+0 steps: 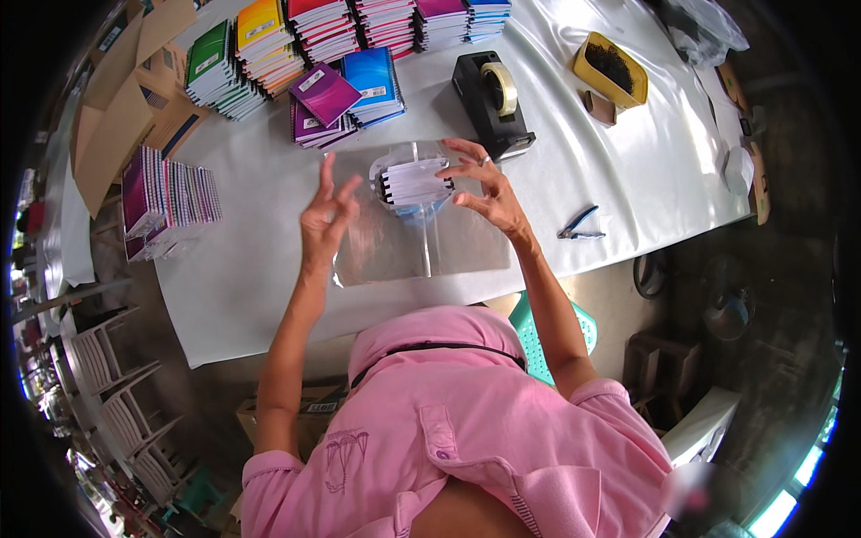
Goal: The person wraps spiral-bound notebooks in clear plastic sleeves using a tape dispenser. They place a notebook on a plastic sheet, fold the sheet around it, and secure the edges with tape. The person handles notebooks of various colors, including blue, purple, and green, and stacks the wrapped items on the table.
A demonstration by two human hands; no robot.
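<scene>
A small stack of spiral notebooks (417, 182) stands in front of me, white page edges up and black coils at both sides. Clear plastic (381, 247), like a bag or sheet, lies under and around it on the table. To the left of the stack, my left hand (328, 211) is raised with its fingers apart, holding nothing. My right hand (489, 190) is beside the stack's right end, thumb and fingers spread; fingertips are near the coils, and I cannot tell whether they touch.
Piles of coloured notebooks (318, 36) line the far edge, with purple notebooks (170, 202) at the left. A black tape dispenser (475, 99) stands beyond my right hand. Blue-handled pliers (581, 226) and a yellow tub (619, 76) of dark bits are at right. Cardboard boxes (134, 108) stand far left.
</scene>
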